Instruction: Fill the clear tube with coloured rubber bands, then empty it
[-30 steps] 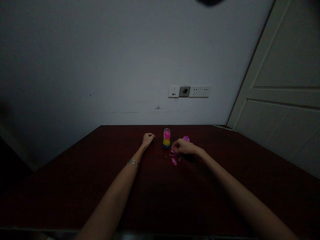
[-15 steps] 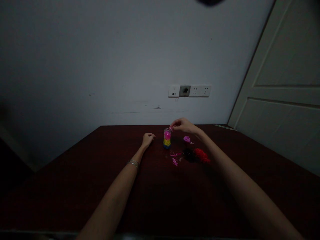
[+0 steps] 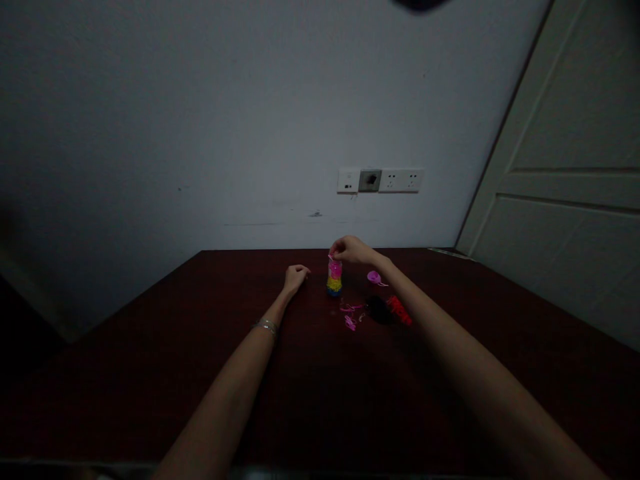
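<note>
A clear glass jar [image 3: 335, 283] stands upright on the table, filled in layers of blue, yellow and pink. Over its mouth is my right hand [image 3: 351, 250], fingers pinched on a small pink rubber band [image 3: 331, 257]. My left hand [image 3: 296, 277] rests on the table to the left of the jar, apart from it, fingers curled together with nothing visible in them. Loose pink bands [image 3: 350, 323] lie in front of the jar. To their right are a black bundle [image 3: 379, 310] and a red bundle [image 3: 399, 310], the latter partly covered by my right forearm.
A small purple-pink item with a thin tail [image 3: 374, 277] lies right of the jar. The dark red table [image 3: 200, 320] meets a pale wall [image 3: 250, 133] with a row of sockets [image 3: 380, 181]. A white panelled door [image 3: 565, 187] stands at the right.
My right hand has moved left, bringing the pink rubber band from beside the jar's rim to over its mouth. The right forearm now covers more of the red bundle. My left hand stays put.
</note>
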The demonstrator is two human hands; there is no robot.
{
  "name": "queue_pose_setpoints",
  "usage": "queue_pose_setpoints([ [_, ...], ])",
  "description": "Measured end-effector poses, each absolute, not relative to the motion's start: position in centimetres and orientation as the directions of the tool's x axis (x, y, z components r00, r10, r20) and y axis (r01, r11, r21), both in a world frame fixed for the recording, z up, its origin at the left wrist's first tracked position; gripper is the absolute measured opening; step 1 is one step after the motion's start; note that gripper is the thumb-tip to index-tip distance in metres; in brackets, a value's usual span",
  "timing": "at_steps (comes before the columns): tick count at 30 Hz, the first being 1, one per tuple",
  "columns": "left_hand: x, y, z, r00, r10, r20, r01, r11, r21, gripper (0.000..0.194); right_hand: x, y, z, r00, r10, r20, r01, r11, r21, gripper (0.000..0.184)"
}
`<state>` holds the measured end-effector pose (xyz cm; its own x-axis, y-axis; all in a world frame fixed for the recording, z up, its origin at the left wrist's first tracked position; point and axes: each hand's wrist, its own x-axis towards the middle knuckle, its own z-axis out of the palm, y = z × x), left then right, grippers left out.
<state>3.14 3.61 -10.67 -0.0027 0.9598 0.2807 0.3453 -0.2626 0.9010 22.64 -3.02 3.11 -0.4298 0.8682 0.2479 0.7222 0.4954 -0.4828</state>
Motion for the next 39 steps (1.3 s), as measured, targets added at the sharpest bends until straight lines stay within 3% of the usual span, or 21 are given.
queue_pose_setpoints([
  [26,2.8,3.9,-10.8,-0.005,0.963,0.268,0.374,-0.247,0.894,0.021,22.9,-3.6,3.9,-0.413,0.874,0.255,0.809,0.481,-0.338,0.021],
  [35,2.5,4.3,-10.9,-0.027,0.961,0.274,0.359,-0.246,0.900,0.022,25.5,-4.8,3.7,-0.339,0.871,0.356,0.794,0.468,-0.388,0.025],
  [39,2.4,4.2,-10.7,-0.017,0.960,0.280,0.420,-0.247,0.873,0.024,27.5,-5.8,1.8,-0.330,0.892,0.310,0.800,0.438,-0.411,0.026],
])
